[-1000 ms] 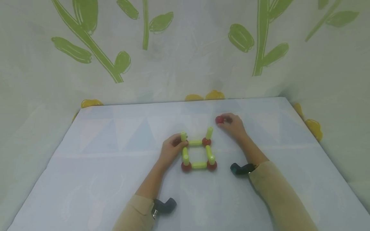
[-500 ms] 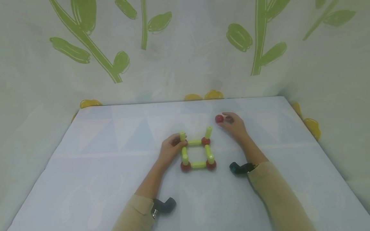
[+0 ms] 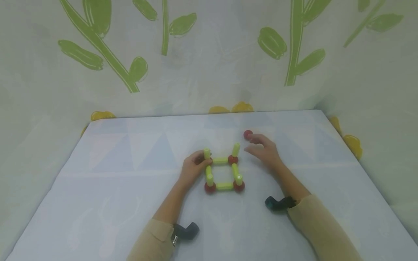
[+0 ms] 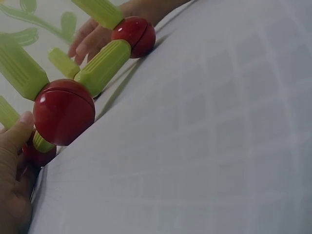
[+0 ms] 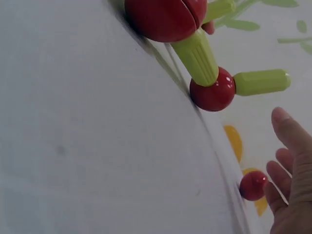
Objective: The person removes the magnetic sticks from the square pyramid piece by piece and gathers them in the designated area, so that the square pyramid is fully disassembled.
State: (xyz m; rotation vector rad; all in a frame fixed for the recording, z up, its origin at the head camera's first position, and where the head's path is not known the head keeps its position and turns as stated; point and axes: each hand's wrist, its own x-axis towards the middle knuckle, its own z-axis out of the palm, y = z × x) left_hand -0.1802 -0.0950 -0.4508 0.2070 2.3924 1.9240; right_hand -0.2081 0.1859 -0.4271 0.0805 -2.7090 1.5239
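Note:
On the table, several red balls and light green rods form a square, with a rod rising from each corner ball. My left hand (image 3: 190,168) pinches the far-left red ball (image 4: 39,152) of this square between thumb and fingers; much of that ball is hidden in the head view. To the right, my right hand (image 3: 267,151) has its thumb and fingers spread with nothing between them. A loose red ball (image 3: 247,134) rests on the table just beyond its fingertips. In the right wrist view, the far-right corner ball (image 5: 212,90) with its upright rod (image 5: 262,82) stands near my thumb.
The pale patterned tabletop (image 3: 107,203) meets a wall (image 3: 209,72) painted with green leaves and yellow shapes at the back. Both wrists carry dark camera mounts (image 3: 187,231) that stick out over the table.
My right hand has let go of the loose red ball and drawn back slightly toward me, its fingers parting. The left hand and the square stay where they were.

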